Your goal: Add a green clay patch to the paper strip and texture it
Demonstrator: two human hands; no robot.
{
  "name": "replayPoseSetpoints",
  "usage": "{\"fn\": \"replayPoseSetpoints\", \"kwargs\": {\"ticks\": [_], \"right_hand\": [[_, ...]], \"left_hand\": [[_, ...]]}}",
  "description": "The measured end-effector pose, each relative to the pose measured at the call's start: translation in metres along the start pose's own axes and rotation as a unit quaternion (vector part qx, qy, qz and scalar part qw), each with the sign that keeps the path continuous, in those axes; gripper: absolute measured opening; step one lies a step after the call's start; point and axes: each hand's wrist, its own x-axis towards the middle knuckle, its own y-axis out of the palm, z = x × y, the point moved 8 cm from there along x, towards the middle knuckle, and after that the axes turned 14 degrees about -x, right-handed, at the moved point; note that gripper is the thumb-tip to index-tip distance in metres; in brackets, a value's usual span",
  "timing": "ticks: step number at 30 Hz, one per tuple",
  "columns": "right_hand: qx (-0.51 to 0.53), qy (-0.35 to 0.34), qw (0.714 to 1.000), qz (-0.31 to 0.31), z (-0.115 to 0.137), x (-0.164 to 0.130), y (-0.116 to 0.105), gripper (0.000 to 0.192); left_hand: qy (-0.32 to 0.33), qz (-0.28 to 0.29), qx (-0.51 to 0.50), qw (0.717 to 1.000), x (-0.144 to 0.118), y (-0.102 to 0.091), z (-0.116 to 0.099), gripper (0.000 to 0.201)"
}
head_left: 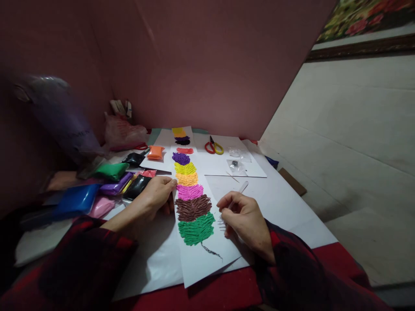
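A long white paper strip lies on the table, bearing textured bands of coloured clay: green, brown, pink, with orange, yellow and purple bands farther up. A dark, thin stem trails below the green band. My left hand pinches the strip's left edge beside the pink band, thumb on top, other fingers partly hidden. My right hand is closed around a slim clear stick-like tool, whose upper end pokes out above the knuckles. Its fingertips are just right of the brown and green bands.
Packets of coloured clay, among them blue, green and orange, crowd the left side. Scissors with red and yellow handles and small clear bags lie on white board at the back. A wall rises behind.
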Motion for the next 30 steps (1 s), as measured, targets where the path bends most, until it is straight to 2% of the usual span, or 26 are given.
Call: {"fn": "replayPoseSetpoints", "kwargs": {"ticks": [4,9,13,23,30], "right_hand": [[0.036,-0.011,0.999,-0.007,0.002,-0.001,-0.003,0.013],[0.013,-0.064,0.997,0.045,0.006,-0.003,0.006,0.009],[-0.001,-0.074,0.995,0.063,0.005,-0.003,0.011,0.010],[-0.002,-0.063,0.995,0.072,0.006,-0.004,0.014,0.009],[-0.028,-0.098,0.993,0.055,0.005,-0.005,0.015,0.011]], "left_hand": [[-0.001,-0.001,0.000,1.000,0.001,0.000,0.000,0.040],[-0.004,-0.003,0.003,1.000,-0.001,0.000,-0.001,0.041],[0.000,-0.001,0.005,1.000,-0.001,0.000,-0.001,0.043],[0.004,0.003,0.006,1.000,-0.001,0.001,-0.001,0.043],[0.005,0.002,0.004,1.000,0.002,-0.001,0.001,0.040]]}}
